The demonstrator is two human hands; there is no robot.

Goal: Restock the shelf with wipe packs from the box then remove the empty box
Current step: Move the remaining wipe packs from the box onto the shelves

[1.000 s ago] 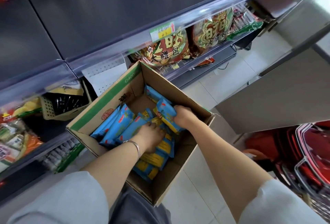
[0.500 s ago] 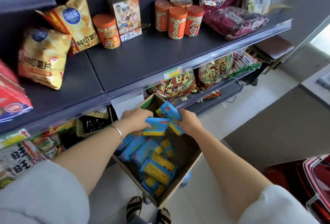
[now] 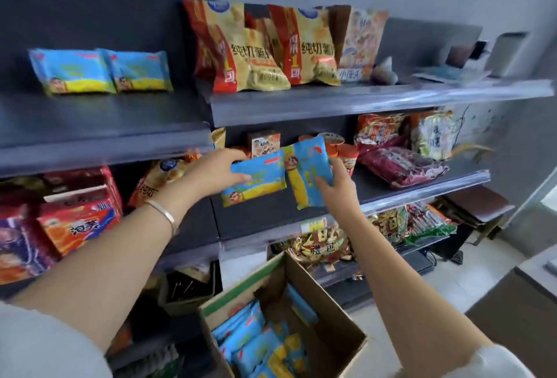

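Observation:
My left hand grips a blue and yellow wipe pack, held flat in front of the middle shelf. My right hand grips a second wipe pack, held upright beside the first. Both packs are raised well above the open cardboard box, which sits low in front of the shelves with several more blue packs inside. Two wipe packs stand side by side on the dark top shelf at the left.
Large yellow and red snack bags fill the top shelf to the right of the wipe packs. Orange cans, a small carton and a purple bag stand on the middle shelf. Red boxes sit at the left. Tiled floor lies at the right.
Both hands have lifted a wipe pack each out of the box, up to the level of the middle shelf. The view has tilted upward, bringing the top shelf into sight.

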